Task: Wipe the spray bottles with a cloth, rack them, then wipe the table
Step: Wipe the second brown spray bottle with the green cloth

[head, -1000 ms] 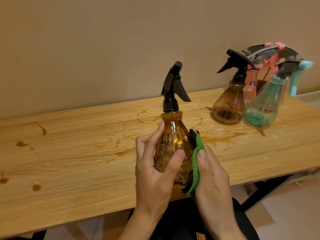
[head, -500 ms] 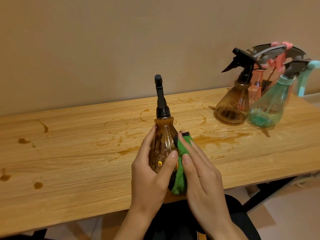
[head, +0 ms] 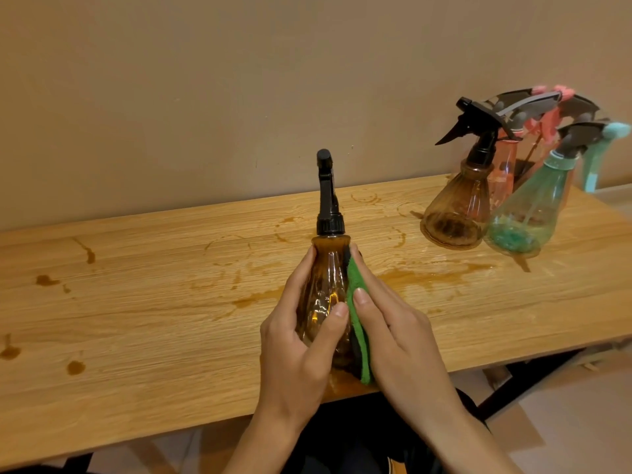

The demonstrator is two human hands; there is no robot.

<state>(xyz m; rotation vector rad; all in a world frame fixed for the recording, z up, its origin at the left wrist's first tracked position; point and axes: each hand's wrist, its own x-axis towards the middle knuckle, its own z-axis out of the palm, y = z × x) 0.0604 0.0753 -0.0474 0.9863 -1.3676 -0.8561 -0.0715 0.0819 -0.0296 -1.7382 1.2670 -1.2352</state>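
My left hand [head: 301, 340] is gripping the amber spray bottle [head: 323, 278] by its belly, right hand [head: 400, 331] pinching green cloth [head: 355, 290] against it; likely light, slick.

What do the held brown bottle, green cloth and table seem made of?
Brown bottle: likely clear amber plastic, glossy; light glints on its ribs. Green cloth: soft fuzzy fabric, perhaps microfibre. Table: wood or wood-look laminate, smooth; grain lines show.

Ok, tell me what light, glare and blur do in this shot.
Head view: warm, dim light; small glints on the amber bottle beside the green cloth; wet sheen on the table right of it; the wide lens bows the table edge; the racked bottles at right look slightly soft.
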